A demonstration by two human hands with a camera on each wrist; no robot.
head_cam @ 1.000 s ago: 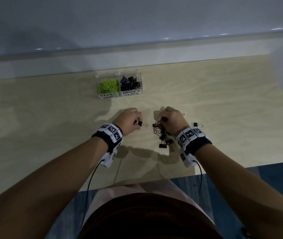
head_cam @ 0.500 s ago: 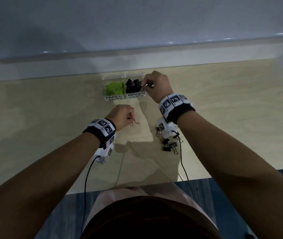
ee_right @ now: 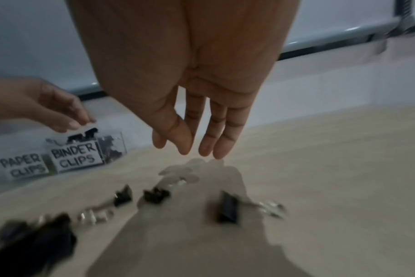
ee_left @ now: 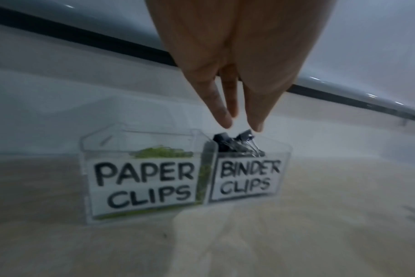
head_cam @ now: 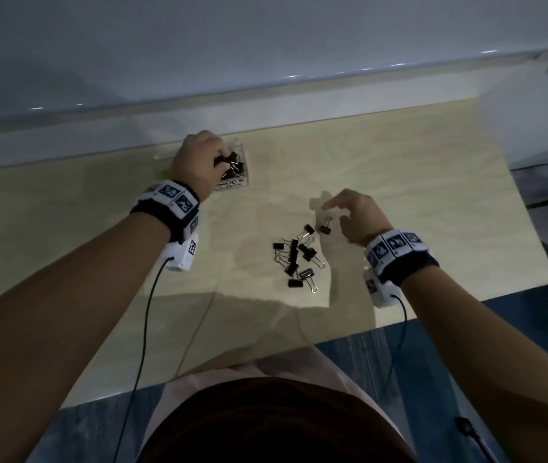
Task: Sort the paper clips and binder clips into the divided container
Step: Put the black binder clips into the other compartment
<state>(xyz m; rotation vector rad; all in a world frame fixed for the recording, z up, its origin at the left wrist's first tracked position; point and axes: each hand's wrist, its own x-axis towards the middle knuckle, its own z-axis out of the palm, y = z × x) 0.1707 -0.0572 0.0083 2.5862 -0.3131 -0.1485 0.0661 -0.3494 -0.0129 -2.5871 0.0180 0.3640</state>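
The clear divided container [head_cam: 244, 168] stands at the back of the table. Its "PAPER CLIPS" half holds green paper clips [ee_left: 163, 151], and its "BINDER CLIPS" half holds black binder clips [ee_left: 235, 142]. My left hand [head_cam: 221, 160] hangs over the binder half. Its fingers point straight down with the tips just above the top clip [ee_left: 244, 135], and nothing sits between them. Several loose binder clips [head_cam: 294, 255] lie on the table to the right. My right hand [head_cam: 332, 213] hovers empty above them with relaxed, spread fingers [ee_right: 206, 148], near one separate clip [head_cam: 325, 227].
The light wooden table [head_cam: 433, 195] ends at a pale wall ledge [head_cam: 266, 105] just behind the container. Its front edge runs close to my lap. Thin black cables [head_cam: 145, 312] hang from both wrist cameras.
My left hand has moved from the table up to the binder half of the container. My right hand has come back from the container to the loose clips, empty.
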